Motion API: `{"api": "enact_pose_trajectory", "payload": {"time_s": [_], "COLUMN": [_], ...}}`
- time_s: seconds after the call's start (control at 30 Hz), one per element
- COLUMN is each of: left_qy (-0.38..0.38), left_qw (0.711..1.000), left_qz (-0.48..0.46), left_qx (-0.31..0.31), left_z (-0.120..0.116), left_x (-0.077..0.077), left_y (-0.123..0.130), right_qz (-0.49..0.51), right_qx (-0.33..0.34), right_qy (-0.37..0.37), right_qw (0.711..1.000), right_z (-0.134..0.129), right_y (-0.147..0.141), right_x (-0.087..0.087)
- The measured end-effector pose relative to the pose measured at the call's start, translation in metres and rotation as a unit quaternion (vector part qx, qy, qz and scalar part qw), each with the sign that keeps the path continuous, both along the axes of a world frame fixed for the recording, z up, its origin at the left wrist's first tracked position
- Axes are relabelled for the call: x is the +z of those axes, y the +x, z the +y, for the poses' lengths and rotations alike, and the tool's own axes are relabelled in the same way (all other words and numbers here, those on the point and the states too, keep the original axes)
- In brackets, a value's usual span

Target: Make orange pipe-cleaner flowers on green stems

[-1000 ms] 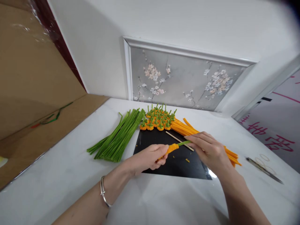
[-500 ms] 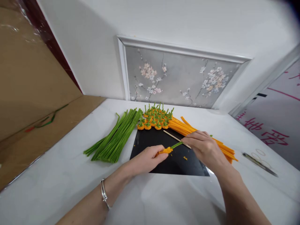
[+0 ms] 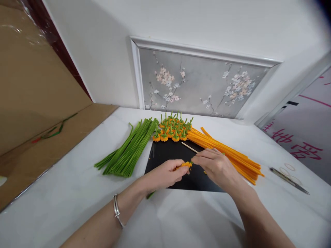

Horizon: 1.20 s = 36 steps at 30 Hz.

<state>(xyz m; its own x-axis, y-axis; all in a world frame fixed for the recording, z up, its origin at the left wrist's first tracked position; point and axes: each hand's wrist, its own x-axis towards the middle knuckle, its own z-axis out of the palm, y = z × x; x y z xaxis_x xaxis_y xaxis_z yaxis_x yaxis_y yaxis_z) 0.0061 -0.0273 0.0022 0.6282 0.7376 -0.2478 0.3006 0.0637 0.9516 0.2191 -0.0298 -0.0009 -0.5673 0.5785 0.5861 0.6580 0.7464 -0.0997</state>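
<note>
Pinched in the fingers of my left hand (image 3: 164, 175) is a small ruffled orange pipe-cleaner piece (image 3: 187, 165). My right hand (image 3: 217, 167) is closed at its right end, its fingertips on a short bit of green pipe cleaner (image 3: 191, 162). Most of that green strip is hidden by my fingers. Another green end (image 3: 150, 195) pokes out under my left wrist; whether it belongs to the same strip, I cannot tell. Both hands are above a black mat (image 3: 165, 151). A thin wooden stick (image 3: 189, 147) lies on the mat, partly behind my right hand.
Several finished orange pieces with green stems (image 3: 176, 137) stand at the mat's back edge. Green pipe cleaners (image 3: 129, 150) lie to the left, orange ones (image 3: 232, 155) to the right. Tweezers (image 3: 288, 179) and rubber bands (image 3: 290, 167) rest far right. A framed flower panel (image 3: 199, 82) stands behind.
My right hand has moved left, close to my left hand, and less green strip shows between them. A green end now shows below my left wrist. The view has shifted slightly.
</note>
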Motion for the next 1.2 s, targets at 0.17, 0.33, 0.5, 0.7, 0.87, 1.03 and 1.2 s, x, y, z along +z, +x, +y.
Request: {"api": "enact_pose_trajectory", "payload": {"time_s": [0.17, 0.33, 0.5, 0.7, 0.87, 1.03, 1.2], "left_qy": [-0.066, -0.114, -0.128, -0.149, -0.172, -0.202, -0.200], "left_qw": [0.996, 0.988, 0.985, 0.982, 0.978, 0.971, 0.974], "left_qz": [-0.054, -0.093, -0.109, -0.110, -0.121, -0.129, -0.105], "left_qx": [0.031, 0.047, 0.047, 0.032, 0.013, 0.010, 0.006], "left_z": [0.001, 0.002, 0.003, 0.004, 0.001, 0.000, 0.000], "left_x": [0.002, 0.003, 0.005, 0.007, 0.008, 0.008, 0.007], "left_y": [-0.001, -0.002, -0.006, -0.008, -0.007, -0.005, -0.004], "right_qz": [0.023, 0.056, 0.120, 0.134, 0.139, 0.112, 0.106], "right_qx": [0.002, -0.001, -0.015, -0.018, -0.017, 0.011, -0.013], "right_qy": [-0.025, -0.045, -0.089, -0.086, -0.086, -0.079, -0.071], "right_qw": [0.999, 0.997, 0.989, 0.987, 0.986, 0.990, 0.992], "right_z": [-0.002, -0.002, -0.003, -0.002, -0.002, -0.004, -0.003], "right_y": [-0.013, -0.010, 0.002, 0.004, 0.003, -0.004, -0.005], "right_x": [-0.007, -0.008, -0.003, -0.003, -0.002, -0.004, -0.008]}}
